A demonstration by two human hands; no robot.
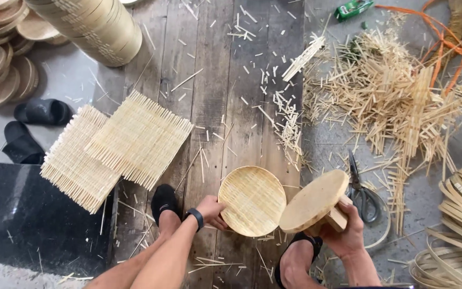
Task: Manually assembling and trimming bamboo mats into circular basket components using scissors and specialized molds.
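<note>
My left hand (211, 211) grips the left rim of a round woven bamboo tray (252, 201), which rests on the wooden plank floor. My right hand (347, 235) holds a round wooden disc mould (314, 200) by the block handle on its underside, tilted and raised just right of the tray. The disc's edge nearly touches the tray's rim. My two feet in black sandals frame the tray from below.
Two square woven bamboo mats (116, 147) lie to the left. Scissors (361, 190) sit right of the disc. Bamboo offcuts (397, 101) pile at the upper right, bamboo strip hoops (455, 214) at the right, stacked round trays (89, 27) at the top left, black slippers (30, 128) at the left.
</note>
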